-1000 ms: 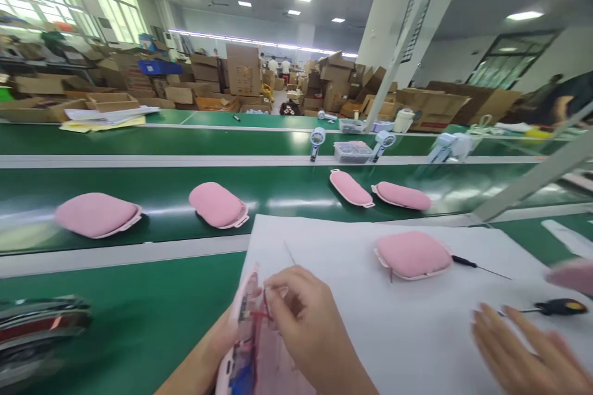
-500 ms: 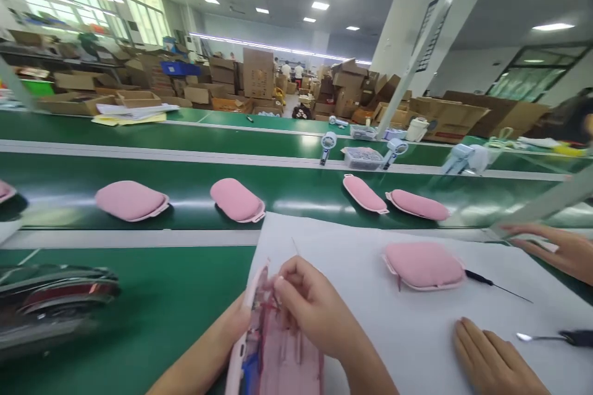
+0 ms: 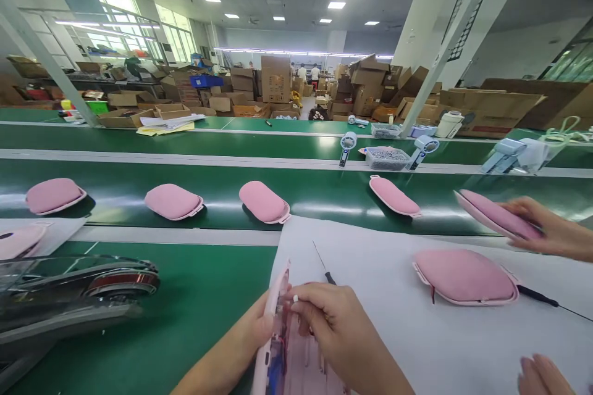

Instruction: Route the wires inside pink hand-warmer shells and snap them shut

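Green belt (image 3: 139, 321) fills the near bench, and a second, darker conveyor (image 3: 324, 194) runs behind it between pale rails. Four pink shells ride that conveyor well apart: one (image 3: 54, 195) at far left, the next (image 3: 173, 202), a third (image 3: 264, 202) just beyond the white sheet's corner, and a fourth (image 3: 395, 195). The white sheet (image 3: 417, 345) covers the bench's right side, its left edge slanting toward the hands, with bare paper between them and a closed shell (image 3: 466, 276) lying flat. On the far rail sits a clear tray (image 3: 387, 158) of small parts, too fine to make out.

At the bottom edge, the left hand (image 3: 259, 330) clasps the rim of an open shell (image 3: 278, 345), held upright on the sheet's edge, wires showing inside. The right hand (image 3: 333, 327) pinches closed on something small in it. A co-worker's hand (image 3: 546, 231) holds another shell (image 3: 491, 215) over the conveyor's near rail. A thin screwdriver (image 3: 323, 262) lies just beyond the hands.
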A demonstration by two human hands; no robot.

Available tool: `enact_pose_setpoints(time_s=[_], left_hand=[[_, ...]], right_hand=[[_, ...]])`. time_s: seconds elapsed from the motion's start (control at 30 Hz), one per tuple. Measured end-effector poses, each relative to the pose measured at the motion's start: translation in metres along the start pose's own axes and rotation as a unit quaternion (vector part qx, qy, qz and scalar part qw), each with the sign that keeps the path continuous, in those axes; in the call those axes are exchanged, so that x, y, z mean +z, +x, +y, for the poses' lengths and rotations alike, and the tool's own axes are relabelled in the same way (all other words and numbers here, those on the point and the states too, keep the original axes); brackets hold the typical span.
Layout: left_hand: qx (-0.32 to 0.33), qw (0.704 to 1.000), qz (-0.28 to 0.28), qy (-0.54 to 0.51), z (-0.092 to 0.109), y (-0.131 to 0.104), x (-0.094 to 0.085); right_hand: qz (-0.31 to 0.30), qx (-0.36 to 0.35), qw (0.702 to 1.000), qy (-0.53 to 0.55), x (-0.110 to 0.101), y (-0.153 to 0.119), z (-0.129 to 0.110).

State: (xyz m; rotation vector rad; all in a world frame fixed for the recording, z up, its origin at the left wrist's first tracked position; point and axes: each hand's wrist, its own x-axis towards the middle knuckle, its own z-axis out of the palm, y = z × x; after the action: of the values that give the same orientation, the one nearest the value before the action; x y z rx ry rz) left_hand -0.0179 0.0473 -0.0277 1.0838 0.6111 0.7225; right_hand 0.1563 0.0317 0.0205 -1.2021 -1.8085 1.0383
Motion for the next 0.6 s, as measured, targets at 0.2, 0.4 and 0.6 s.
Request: enact_pose_setpoints(time_s=[0.2, 0.4, 0.6], left_hand=[[-0.013, 1.0, -0.007, -0.015, 0.01, -0.002, 0.011], [-0.01, 0.999, 0.042, -0.001, 0.006, -0.008, 0.007], [-0.008, 0.998, 0.062, 0.03, 0.002, -0.009, 0.005]], right_hand=[[0.033, 0.124, 0.98, 0.152, 0.005, 0.0, -0.003], [0.036, 0.077, 0.996, 0.034, 0.008, -0.001, -0.011], [-0.023, 0.126, 0.99, 0.061, 0.016, 0.001, -0.009]])
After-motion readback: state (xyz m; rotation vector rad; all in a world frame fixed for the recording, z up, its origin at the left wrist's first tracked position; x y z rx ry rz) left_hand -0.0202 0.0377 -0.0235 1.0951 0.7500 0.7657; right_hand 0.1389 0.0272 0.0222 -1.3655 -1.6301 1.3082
